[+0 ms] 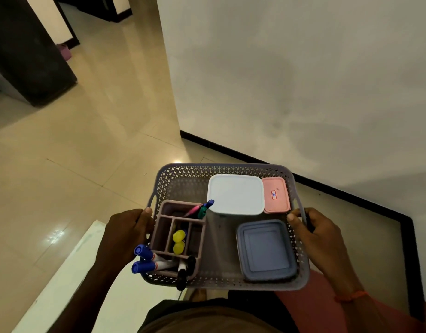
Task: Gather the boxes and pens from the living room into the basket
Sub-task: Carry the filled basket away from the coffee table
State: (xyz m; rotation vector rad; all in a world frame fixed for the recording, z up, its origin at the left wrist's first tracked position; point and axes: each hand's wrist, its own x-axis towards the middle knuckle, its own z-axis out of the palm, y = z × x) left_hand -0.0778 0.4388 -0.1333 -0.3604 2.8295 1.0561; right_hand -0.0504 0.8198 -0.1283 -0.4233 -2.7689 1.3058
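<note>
Squarely before the person, the perforated grey basket is carried by both side handles: the left hand curls round the left one, the right hand grips the right. A white box lies along its far edge, a blue box in the near right corner, a divided holder by the left edge, a pink box in the far right corner. Pens stick out of the holder.

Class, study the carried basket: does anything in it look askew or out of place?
Yes. Two blue-capped markers poke out over the basket's near-left rim, and a black marker overhangs its near edge. They lie tilted rather than seated in the organiser, so they might slip out.
</note>
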